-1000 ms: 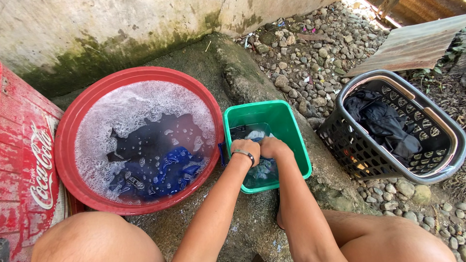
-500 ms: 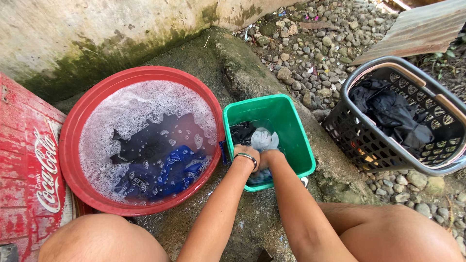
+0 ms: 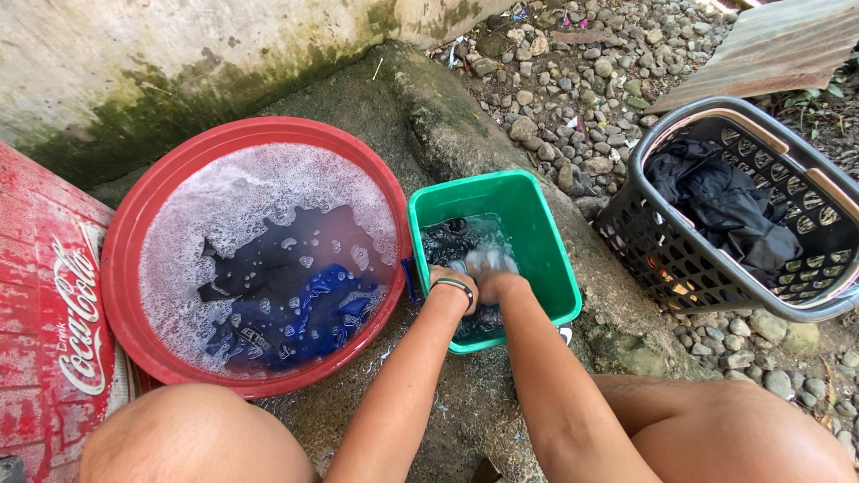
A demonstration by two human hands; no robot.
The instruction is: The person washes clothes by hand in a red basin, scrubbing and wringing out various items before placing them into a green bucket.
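Note:
Both my hands are down in a small green square tub [image 3: 526,207] of water. My left hand [image 3: 454,279], with a dark band on the wrist, and my right hand [image 3: 501,284] press together on a pale grey-blue wet cloth [image 3: 484,260]. More dark cloth [image 3: 445,240] lies in the water behind it. To the left stands a big round red basin [image 3: 134,233] of foamy water with dark and blue clothes [image 3: 295,309] soaking in it.
A dark plastic laundry basket [image 3: 667,259] with black clothes sits at the right on pebbles. A red metal panel [image 3: 45,295] leans at the left. A mossy concrete wall [image 3: 179,54] runs behind. My bare knees are at the bottom.
My hands pushed the pale cloth back down into the green tub's water after lifting it a little. The view shifted slightly.

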